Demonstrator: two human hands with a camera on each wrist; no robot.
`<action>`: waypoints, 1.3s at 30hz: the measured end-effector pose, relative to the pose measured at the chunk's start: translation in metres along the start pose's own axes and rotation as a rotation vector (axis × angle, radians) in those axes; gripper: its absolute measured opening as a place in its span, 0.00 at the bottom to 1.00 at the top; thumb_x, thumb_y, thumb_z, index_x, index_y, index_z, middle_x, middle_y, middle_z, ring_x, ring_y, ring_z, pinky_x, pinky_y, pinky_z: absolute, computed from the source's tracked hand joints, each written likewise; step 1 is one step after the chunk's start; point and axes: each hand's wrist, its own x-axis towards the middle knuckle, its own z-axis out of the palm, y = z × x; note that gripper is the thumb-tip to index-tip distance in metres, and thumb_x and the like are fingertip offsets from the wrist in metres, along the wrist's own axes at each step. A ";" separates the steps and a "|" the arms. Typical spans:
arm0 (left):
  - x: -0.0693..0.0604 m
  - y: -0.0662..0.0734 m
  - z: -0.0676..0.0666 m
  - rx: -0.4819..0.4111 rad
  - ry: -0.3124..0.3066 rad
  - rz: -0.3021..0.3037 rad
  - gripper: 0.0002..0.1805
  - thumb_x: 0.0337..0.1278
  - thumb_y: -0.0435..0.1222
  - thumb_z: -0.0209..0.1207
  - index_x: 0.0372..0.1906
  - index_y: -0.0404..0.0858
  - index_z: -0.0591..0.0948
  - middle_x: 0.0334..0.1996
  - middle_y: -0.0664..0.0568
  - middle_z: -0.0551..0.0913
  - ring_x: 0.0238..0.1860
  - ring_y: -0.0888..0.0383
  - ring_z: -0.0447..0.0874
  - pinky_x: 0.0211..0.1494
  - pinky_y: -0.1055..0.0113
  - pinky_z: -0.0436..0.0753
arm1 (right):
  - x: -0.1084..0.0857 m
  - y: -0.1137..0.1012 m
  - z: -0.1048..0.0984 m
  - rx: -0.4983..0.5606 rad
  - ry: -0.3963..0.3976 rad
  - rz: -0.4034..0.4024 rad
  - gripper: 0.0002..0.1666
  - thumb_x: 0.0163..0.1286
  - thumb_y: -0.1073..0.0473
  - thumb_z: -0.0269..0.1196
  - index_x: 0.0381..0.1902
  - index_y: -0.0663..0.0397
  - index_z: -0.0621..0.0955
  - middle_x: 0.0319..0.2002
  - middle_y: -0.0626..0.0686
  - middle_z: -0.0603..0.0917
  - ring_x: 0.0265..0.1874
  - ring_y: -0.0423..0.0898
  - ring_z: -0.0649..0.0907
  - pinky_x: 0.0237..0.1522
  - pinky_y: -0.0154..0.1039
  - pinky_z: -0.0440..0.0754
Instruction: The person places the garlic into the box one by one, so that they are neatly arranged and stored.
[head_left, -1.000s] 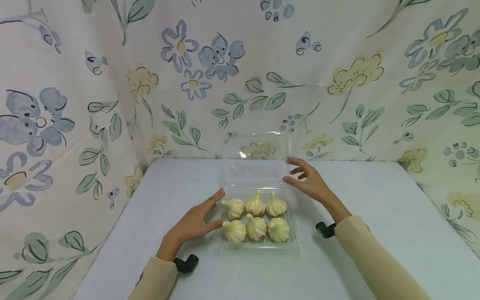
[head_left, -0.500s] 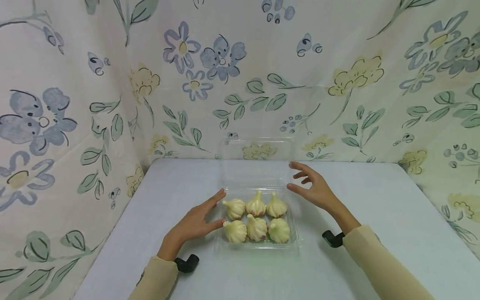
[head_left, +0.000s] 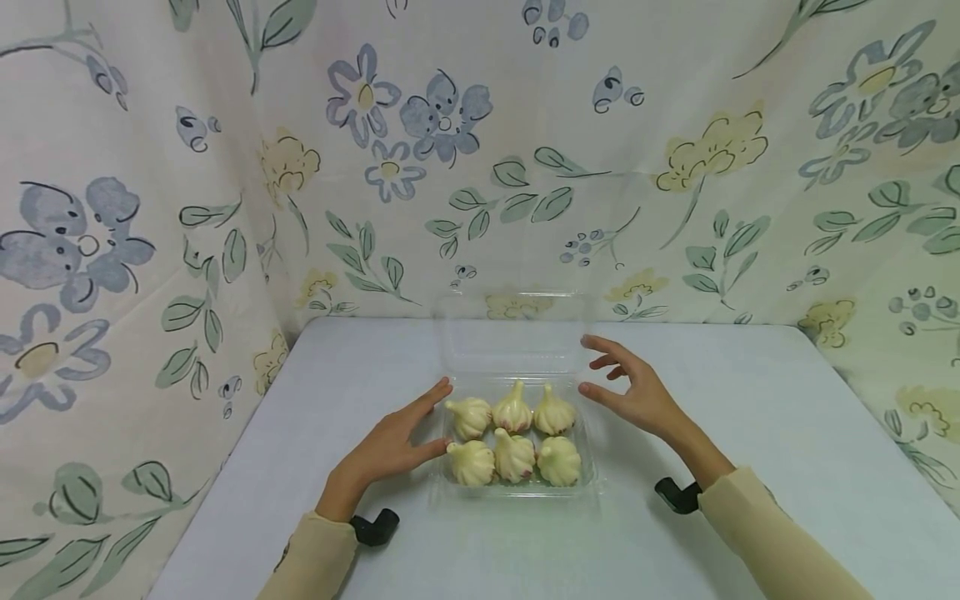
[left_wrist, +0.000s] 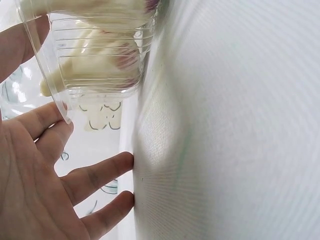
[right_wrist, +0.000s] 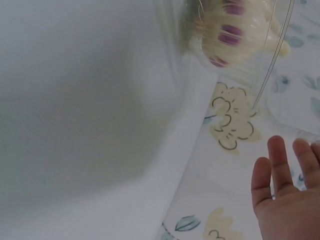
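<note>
A clear plastic clamshell container (head_left: 517,493) stands at mid-table with several garlic bulbs (head_left: 513,457) in two rows. Its hinged lid (head_left: 516,346) is tilted back, away from me. My left hand (head_left: 386,447) is at the container's left side, fingers spread. In the left wrist view, fingertips (left_wrist: 59,116) touch the rim and the thumb (left_wrist: 20,47) lies by it, while two other fingers rest on the table. To the right of the lid, my right hand (head_left: 633,392) hovers with relaxed fingers and holds nothing. The right wrist view shows it apart from the container.
A white table (head_left: 360,367) lies under the container. Floral cloth (head_left: 480,167) hangs behind it and along both sides. Black wrist cameras (head_left: 375,527) are strapped below both hands, next to beige sleeves (head_left: 780,533).
My right hand has moved right and back toward me, away from the lid's edge. The lid has leaned further backward. The left hand stays in place.
</note>
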 end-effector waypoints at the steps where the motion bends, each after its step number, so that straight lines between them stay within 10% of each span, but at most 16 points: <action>1: 0.000 0.000 0.000 0.002 0.000 0.000 0.45 0.66 0.59 0.60 0.82 0.62 0.51 0.83 0.63 0.50 0.77 0.46 0.67 0.76 0.39 0.67 | -0.001 -0.001 0.000 -0.002 0.000 0.003 0.41 0.67 0.55 0.72 0.75 0.39 0.69 0.71 0.53 0.76 0.57 0.51 0.82 0.55 0.44 0.78; 16: 0.001 0.001 0.000 0.011 0.003 -0.010 0.46 0.65 0.60 0.61 0.82 0.58 0.53 0.83 0.64 0.49 0.77 0.47 0.65 0.76 0.38 0.66 | -0.020 0.000 0.005 -0.019 0.004 0.023 0.39 0.67 0.55 0.72 0.74 0.42 0.71 0.69 0.50 0.77 0.56 0.50 0.82 0.53 0.40 0.78; 39: 0.002 0.003 0.001 0.044 0.021 0.006 0.44 0.68 0.58 0.58 0.82 0.53 0.54 0.83 0.59 0.50 0.75 0.44 0.69 0.73 0.31 0.64 | -0.033 0.005 0.009 0.012 0.015 0.079 0.30 0.66 0.56 0.71 0.65 0.51 0.78 0.53 0.60 0.86 0.51 0.62 0.81 0.51 0.60 0.79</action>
